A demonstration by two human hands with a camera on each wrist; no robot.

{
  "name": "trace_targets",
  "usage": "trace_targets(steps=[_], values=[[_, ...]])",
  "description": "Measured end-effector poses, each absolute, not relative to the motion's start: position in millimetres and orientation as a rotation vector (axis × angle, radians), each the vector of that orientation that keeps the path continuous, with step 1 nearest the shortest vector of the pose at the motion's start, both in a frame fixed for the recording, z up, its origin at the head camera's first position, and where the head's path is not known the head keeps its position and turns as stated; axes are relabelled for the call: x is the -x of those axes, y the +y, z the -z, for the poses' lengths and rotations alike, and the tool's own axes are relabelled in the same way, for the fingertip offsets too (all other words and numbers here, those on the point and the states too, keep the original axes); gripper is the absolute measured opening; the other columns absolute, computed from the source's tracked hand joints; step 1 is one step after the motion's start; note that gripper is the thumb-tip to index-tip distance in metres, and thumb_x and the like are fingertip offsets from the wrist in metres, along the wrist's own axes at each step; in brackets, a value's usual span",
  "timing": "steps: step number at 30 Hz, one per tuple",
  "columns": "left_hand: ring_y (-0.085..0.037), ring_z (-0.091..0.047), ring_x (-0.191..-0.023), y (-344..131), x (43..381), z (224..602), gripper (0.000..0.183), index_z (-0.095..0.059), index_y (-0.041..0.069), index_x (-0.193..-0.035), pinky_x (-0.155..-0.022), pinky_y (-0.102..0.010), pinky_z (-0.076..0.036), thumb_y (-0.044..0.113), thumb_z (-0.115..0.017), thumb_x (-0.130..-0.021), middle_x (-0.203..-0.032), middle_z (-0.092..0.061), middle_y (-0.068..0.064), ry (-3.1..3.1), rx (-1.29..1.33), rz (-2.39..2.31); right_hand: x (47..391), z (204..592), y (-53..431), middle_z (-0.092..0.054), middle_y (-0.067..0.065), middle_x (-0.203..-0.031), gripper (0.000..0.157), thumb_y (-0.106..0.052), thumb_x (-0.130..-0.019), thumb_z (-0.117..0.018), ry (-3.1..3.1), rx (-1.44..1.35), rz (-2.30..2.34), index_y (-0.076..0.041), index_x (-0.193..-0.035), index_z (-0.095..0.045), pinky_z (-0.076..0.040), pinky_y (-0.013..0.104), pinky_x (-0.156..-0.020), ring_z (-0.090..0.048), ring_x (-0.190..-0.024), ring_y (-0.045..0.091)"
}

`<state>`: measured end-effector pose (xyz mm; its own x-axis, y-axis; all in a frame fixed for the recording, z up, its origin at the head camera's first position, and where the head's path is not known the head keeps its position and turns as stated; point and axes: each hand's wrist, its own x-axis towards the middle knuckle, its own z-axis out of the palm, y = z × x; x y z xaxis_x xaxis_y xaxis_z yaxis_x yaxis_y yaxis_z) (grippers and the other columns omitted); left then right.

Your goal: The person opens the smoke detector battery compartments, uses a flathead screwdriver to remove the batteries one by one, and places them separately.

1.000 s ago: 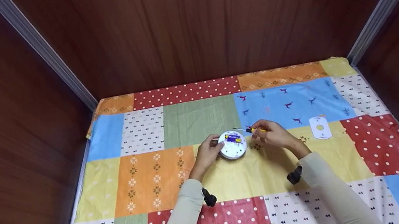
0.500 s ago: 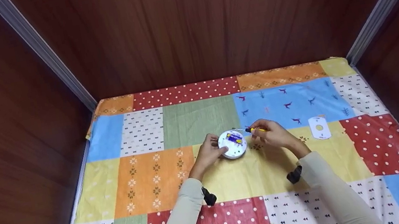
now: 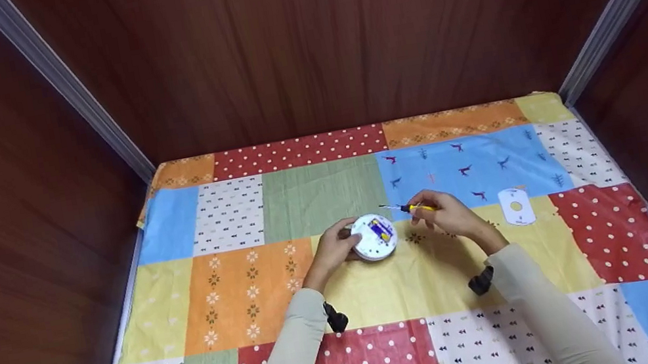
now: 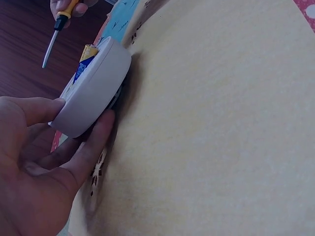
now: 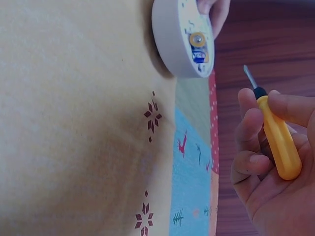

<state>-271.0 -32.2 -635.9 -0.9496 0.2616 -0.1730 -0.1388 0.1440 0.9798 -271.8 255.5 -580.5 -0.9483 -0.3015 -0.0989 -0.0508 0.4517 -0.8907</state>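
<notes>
My left hand [image 3: 330, 254] holds a round white battery-powered device [image 3: 368, 249], thumb on its upper face and fingers beneath. Blue-and-yellow batteries [image 3: 382, 230] sit in a recess on that face. In the left wrist view the white casing [image 4: 93, 93] is tilted, with a battery [image 4: 84, 63] standing slightly proud of the face. To the right of it, my right hand [image 3: 447, 217] grips a screwdriver [image 5: 280, 137] by its yellow handle. Its metal tip points toward the device's far side and stays apart from it. The device's underside is mostly hidden.
A white plate [image 3: 517, 217] with rounded ends and a round middle hole lies on the patchwork tablecloth [image 3: 250, 295], right of my right hand. Brown wood-grain panels [image 3: 300, 46] enclose the table at the back and both sides.
The device has turned clockwise in my left hand, so its batteries slant more steeply, and my thumb has shifted on its face. The right hand keeps the screwdriver in nearly the same place.
</notes>
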Motion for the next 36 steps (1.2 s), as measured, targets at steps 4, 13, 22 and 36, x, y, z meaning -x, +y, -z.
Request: trace_targets(steps=[4,13,22,36], values=[[-0.021,-0.068,-0.091,-33.8,271.2,635.2,0.044,-0.063,0.007,-0.147,-0.073,-0.042,-0.068,0.008,-0.064,-0.104,-0.12,-0.066,-0.02,2.133,-0.133,-1.854,272.5,580.4,256.1,-0.073,0.031,-0.103,0.025,-0.011,-0.106,-0.061,2.464,0.316,1.494,0.004,-0.125,-0.066,-0.047,0.027,-0.059,-0.063,-0.074,0.03],[-0.029,-0.067,-0.118,-37.5,271.3,632.5,0.038,-0.064,0.005,-0.144,-0.083,-0.037,-0.065,0.01,-0.061,-0.106,-0.133,-0.068,-0.022,2.245,-0.206,-1.733,271.0,579.9,255.5,-0.072,0.034,-0.108,0.024,-0.011,-0.106,-0.059,2.455,0.3,1.502,0.001,-0.126,-0.066,-0.049,0.032,-0.06,-0.064,-0.08,0.041],[-0.028,-0.067,-0.118,-36.9,268.7,633.0,0.031,-0.066,0.003,-0.134,-0.09,-0.035,-0.062,0.016,-0.066,-0.105,-0.127,-0.07,-0.02,2.315,-0.23,-1.699,269.7,582.5,254.4,-0.073,0.031,-0.106,0.023,-0.011,-0.106,-0.059,2.45,0.292,1.507,0.0,-0.125,-0.066,-0.051,0.028,-0.063,-0.064,-0.079,0.039],[-0.018,-0.068,-0.071,-37.5,268.2,626.4,0.059,-0.052,0.003,-0.15,-0.066,-0.032,-0.063,0.008,-0.075,-0.096,-0.109,-0.072,-0.019,2.242,-0.274,-1.615,269.0,583.5,253.5,-0.071,0.034,-0.109,0.025,-0.014,-0.108,-0.06,2.436,0.305,1.521,0.001,-0.128,-0.066,-0.048,0.026,-0.061,-0.061,-0.076,0.032]])
